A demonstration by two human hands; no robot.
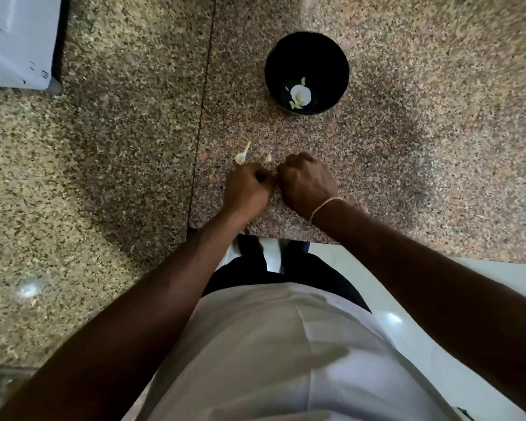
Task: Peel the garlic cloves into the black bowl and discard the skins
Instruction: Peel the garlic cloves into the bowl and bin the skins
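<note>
- The left hand and the right hand meet knuckle to knuckle at the near edge of the speckled stone surface, both with fingers curled inward.
- What they hold is hidden between them. My guess is a clove being worked on, but no garlic shows there, so I cannot tell whether either hand grips anything.
- Two unpeeled garlic cloves lie on the surface just beyond the left hand, one with a long papery tail, the other smaller and to its right.
- The black bowl stands well beyond the hands, slightly right. A few pale peeled pieces lie at its bottom around a bright white spot.
- Risk: the hands work right at the surface's near edge, so a clove slipping out of the fingers could drop off to the floor below.
- Risk: the bowl is far from the hands, so a tossed clove could miss it or bounce out; carrying it over looks safer.
- Risk: thin skins are light and could drift among the waiting cloves or into the bowl. No bin for them is in view.
- The surface is granite-like, with a seam running near to far just left of the hands.
- A pale appliance corner sits at far left, and a glossy white floor shows below.
</note>
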